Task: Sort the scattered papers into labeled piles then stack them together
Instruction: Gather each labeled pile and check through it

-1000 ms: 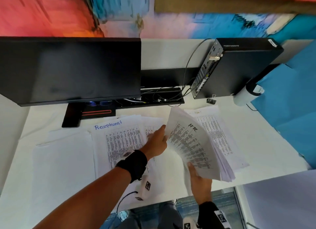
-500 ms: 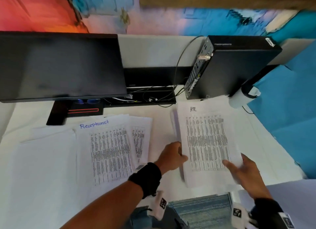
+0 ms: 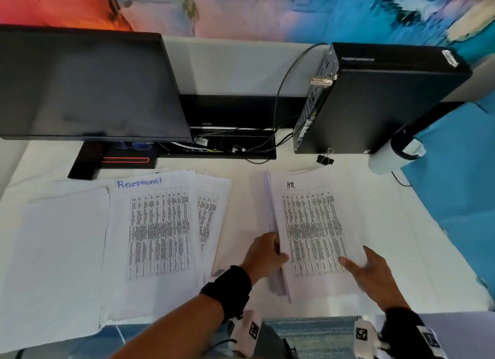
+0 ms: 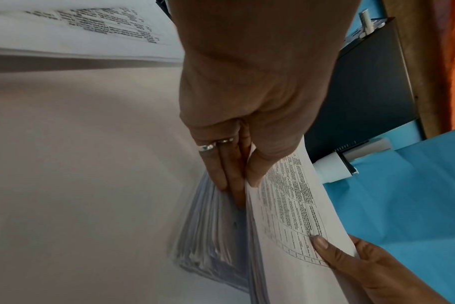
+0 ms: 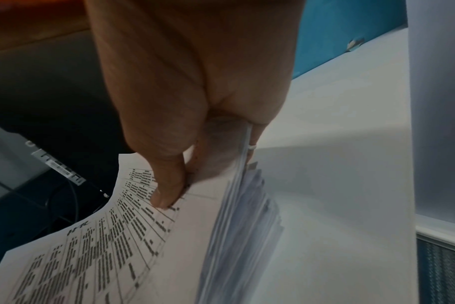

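The HR stack (image 3: 313,230), printed tables with "HR" handwritten on top, lies on the white desk (image 3: 249,198) at the right. My left hand (image 3: 265,254) grips its left edge, thumb (image 4: 257,172) on the top sheet and fingers (image 4: 229,181) tucked into the fanned lower sheets. My right hand (image 3: 372,273) pinches the near right corner, thumb (image 5: 166,185) on the HR stack (image 5: 104,257) and fingers beneath. The Receptionist pile (image 3: 158,232) lies left of centre, loosely fanned. A pile of blank-faced sheets (image 3: 61,251) sits at the far left.
A black monitor (image 3: 80,85) stands at the back left, a black computer case (image 3: 375,99) at the back right, a cable tray (image 3: 227,147) between them. A binder clip (image 3: 325,159) lies by the case. A white roll (image 3: 385,160) and blue partition (image 3: 455,198) border the right.
The HR stack, held tilted up in the air a second ago, has come down flat on the desk at the right. Both hands have stayed on its near edges.
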Demonstrator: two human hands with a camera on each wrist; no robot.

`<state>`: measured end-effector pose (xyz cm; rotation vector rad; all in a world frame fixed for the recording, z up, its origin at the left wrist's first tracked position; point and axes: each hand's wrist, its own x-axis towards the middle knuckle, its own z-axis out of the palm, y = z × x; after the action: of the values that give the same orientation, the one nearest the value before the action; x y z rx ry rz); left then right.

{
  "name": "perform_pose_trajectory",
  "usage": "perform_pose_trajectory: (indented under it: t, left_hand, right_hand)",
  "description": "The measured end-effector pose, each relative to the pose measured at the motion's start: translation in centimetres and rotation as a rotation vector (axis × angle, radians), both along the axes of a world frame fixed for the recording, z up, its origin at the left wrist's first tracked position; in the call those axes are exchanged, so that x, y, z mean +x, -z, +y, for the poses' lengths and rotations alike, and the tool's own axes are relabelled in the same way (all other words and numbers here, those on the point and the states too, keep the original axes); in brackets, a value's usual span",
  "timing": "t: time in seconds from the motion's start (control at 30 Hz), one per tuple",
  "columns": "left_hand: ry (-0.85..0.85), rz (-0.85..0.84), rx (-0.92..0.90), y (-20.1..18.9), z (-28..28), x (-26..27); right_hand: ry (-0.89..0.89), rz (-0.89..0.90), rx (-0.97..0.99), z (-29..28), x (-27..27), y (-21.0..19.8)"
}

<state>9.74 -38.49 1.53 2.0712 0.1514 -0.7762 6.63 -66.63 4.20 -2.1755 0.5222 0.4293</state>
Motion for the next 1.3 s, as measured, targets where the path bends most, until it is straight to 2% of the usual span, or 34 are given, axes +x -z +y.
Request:
perform_pose_trajectory:
  t: [0.37, 0.53, 0.63, 0.7, 0.77, 0.87, 0.97, 1.03, 1.1, 1.2, 1.3]
  left_hand:
    - [-0.092, -0.021, 0.055, 0.2, -0.1, 0.1]
    - [-0.161, -0.047, 0.121, 0.0, 0.0, 0.2]
    - [-0.233, -0.127, 0.18, 0.4, -0.2, -0.1]
    - [-0.276, -0.127, 0.099, 0.4, -0.7, -0.4]
    - [-0.286, -0.081, -0.049, 0.3, -1.5, -0.6]
    - [-0.287, 0.026, -0.185, 0.4, -2.6, -0.9]
    - [-0.301, 0.079, -0.18, 1.4, -2.7, -0.9]
    - [-0.302, 0.077, -0.166, 0.5, -2.5, -0.4]
    - [-0.35, 0.049, -0.164, -0.1, -2.2, 0.9]
    - [-0.497, 0.024, -0.2, -1.0, -1.7, 4.6]
    - [-0.572, 0.123, -0.318, -2.3, -1.3, 8.2]
  right_hand:
    - [-0.047, -0.015, -0.009, 0.3, 0.4, 0.5]
    - [-0.068, 0.011, -0.129, 0.7, 0.7, 0.1]
    - [0.006, -0.022, -0.251, 0.0, 1.0, 1.2]
    - [0.005, -0.05, -0.301, -0.2, 1.4, 1.8]
    - [-0.069, -0.007, -0.331, 0.6, 1.9, 1.9]
    - [-0.097, 0.051, -0.299, 1.9, 1.9, 2.0]
    - [-0.076, 0.057, -0.279, 2.1, 1.7, 2.2]
    - [-0.072, 0.03, -0.222, 1.7, 2.3, 1.6]
    - [-0.068, 0.021, -0.131, 1.5, 3.7, 0.8]
    - [0.052, 0.063, -0.017, 1.3, 7.2, 0.4]
    - [0.111, 0.064, 0.136, 2.2, 11.4, 0.0]
